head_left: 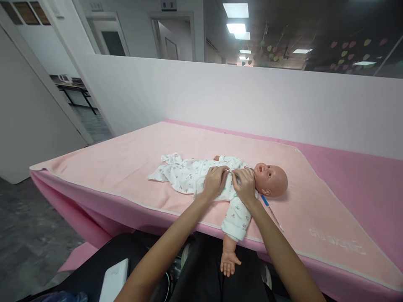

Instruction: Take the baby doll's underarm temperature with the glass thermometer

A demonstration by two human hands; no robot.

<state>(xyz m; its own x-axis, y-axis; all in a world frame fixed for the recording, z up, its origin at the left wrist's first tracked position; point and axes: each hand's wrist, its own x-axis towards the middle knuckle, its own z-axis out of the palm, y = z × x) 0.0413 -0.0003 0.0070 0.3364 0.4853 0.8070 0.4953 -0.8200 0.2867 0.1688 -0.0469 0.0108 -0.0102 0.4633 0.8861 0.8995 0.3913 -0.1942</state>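
A baby doll (273,181) lies on its back on a pink mat, its head to the right. It wears white printed baby clothes (185,175) that spread out flat at the left end. Over the doll's chest, my left hand (215,182) and my right hand (244,184) face each other, fingertips pinched. Between them shows a short bit of thin white tie string (229,170), which each hand grips. My right forearm crosses near the doll's sleeve (236,218). One doll arm (229,256) hangs over the table's front edge.
A slim blue-and-white stick (272,213), thermometer-like, lies beside the doll's head. The pink mat (126,159) covers a table with a darker pink cloth (371,184). A white wall (239,100) stands behind. A flat white device (114,280) rests at my lap's left.
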